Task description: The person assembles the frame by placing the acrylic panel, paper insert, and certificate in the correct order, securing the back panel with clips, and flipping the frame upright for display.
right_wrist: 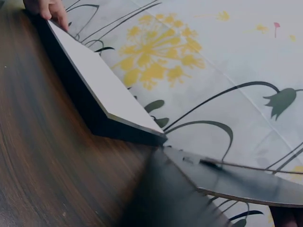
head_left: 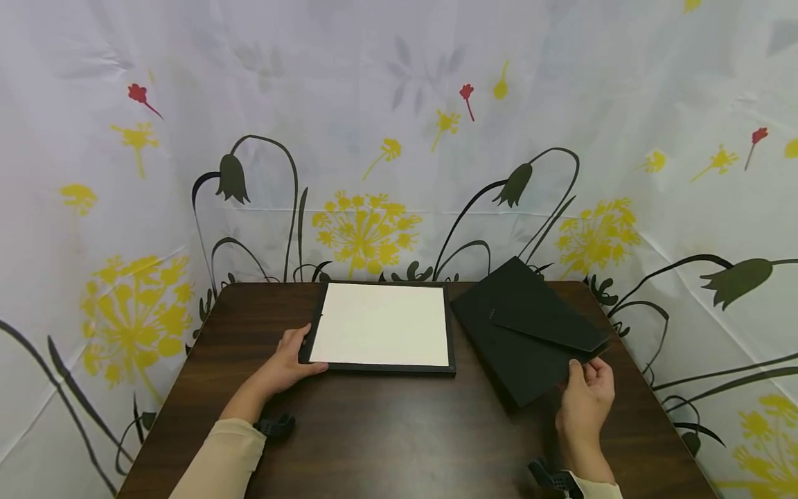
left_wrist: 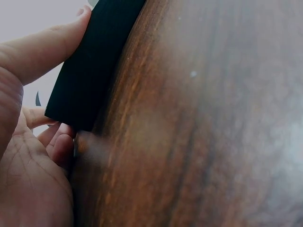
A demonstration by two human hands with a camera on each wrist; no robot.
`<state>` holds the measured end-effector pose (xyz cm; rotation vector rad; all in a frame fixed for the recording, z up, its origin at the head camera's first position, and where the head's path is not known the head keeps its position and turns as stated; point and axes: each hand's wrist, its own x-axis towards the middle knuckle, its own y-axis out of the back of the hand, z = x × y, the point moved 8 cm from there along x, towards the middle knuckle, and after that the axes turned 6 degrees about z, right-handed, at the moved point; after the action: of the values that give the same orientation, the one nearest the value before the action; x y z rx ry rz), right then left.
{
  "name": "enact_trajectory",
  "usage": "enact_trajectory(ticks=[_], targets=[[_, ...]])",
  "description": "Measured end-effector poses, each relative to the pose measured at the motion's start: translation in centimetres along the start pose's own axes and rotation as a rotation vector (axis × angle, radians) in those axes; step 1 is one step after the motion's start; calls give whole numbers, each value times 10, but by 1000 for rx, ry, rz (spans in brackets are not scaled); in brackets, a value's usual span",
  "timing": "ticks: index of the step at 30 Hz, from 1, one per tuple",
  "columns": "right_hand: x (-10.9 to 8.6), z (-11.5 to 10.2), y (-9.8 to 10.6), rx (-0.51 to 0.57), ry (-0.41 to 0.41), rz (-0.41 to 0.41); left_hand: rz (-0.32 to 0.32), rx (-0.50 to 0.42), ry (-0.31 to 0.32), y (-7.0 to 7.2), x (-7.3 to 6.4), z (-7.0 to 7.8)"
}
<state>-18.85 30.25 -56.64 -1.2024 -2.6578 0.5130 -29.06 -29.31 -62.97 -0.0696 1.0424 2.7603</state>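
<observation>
Frame [head_left: 393, 369]: left hand [head_left: 282, 362] curled round corner | black board [head_left: 524, 350]: right hand [head_left: 584, 407] pinches edge, head view only

black frame [head_left: 391, 369], off-white panel [head_left: 382, 324], black board [head_left: 524, 360], dark brown wood-grain table [head_left: 399, 436], yellow-flowered white cloth [head_left: 374, 90]

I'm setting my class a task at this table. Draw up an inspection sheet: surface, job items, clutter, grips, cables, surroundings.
Surface: table, dark wood grain with a shiny patch.
Job items: black frame lying on the table with a white panel inside its border; black board with a flap, to the frame's right, held tilted.
Clutter: nothing seen.
Grips: left grip holds the frame's near left corner; right grip pinches the board's near edge.
Cables: nothing seen.
Surroundings: floral cloth behind the table.
</observation>
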Motion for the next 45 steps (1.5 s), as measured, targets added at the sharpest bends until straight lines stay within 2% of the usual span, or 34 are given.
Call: enact_trajectory(ticks=[3,7,17,25,28,30,35,39,41,45], targets=[[2,-5,2,78,19,5,3,-3,-1,2,0,1],[1,0,-1,91,-40,-22,7,-9,-11,5,0,5],[-14,27,-12,-57,-234,-123,-7,-4,-5,-1,-1,0],[-10,36,-24,-178,-270,-197,2,-23,-1,-1,-3,1],[-10,39,-27,-128,-301,-228,2,-21,-3,-1,-3,1],[-10,39,-30,-54,-324,-268,1,-22,0,-1,-3,0],[-16,34,-43,117,-368,-462,-3,-15,0,-2,-3,0],[-23,32,-50,179,-386,-574,-3,-12,-1,-2,-2,0],[-24,33,-50,141,-394,-570,-1,-15,-4,-1,-2,0],[-25,41,-45,-148,-410,-517,7,-19,-7,-1,-2,1]])
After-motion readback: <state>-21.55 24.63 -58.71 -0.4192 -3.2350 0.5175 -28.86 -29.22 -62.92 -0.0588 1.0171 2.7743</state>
